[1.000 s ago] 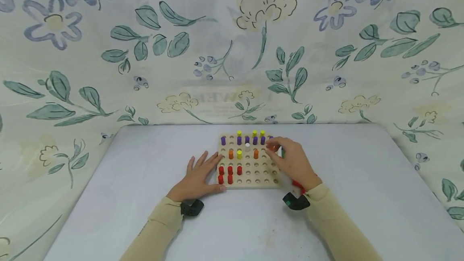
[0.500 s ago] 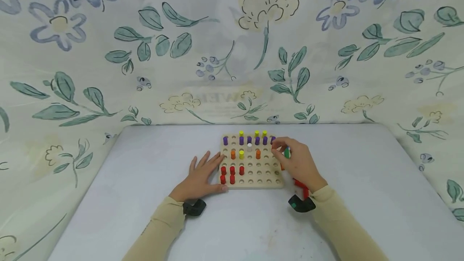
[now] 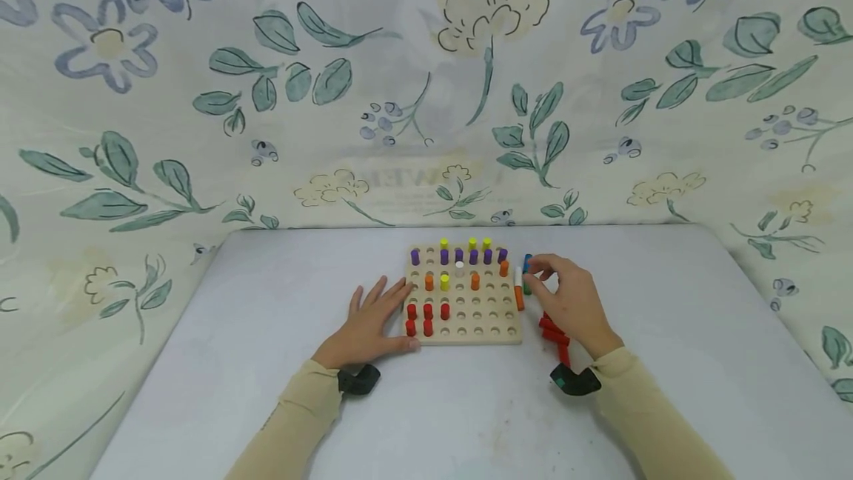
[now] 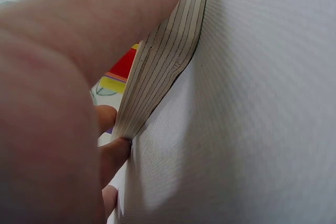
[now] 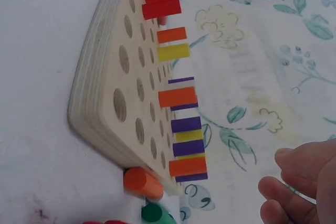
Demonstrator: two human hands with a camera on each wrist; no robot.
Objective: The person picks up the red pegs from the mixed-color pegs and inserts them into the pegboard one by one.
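Note:
A wooden peg board lies mid-table with red, orange, yellow, purple and white pegs standing in it. My left hand rests at its left side, fingers spread, with fingertips and thumb touching the edge. In the left wrist view that hand's thumb lies along the board's layered side. My right hand hovers just right of the board, thumb and fingers apart, holding nothing. An orange peg stands upright in the right-hand column. Near the right fingertips lie a blue peg and a green peg.
Beside the board's right edge lie a white peg and an orange peg. Several loose red pegs lie partly under the right hand. Behind the white table hangs a floral cloth.
My right hand has moved from the board's upper right corner to the right, off the board. The orange peg there now stands uncovered in its hole. My left hand has stayed put.

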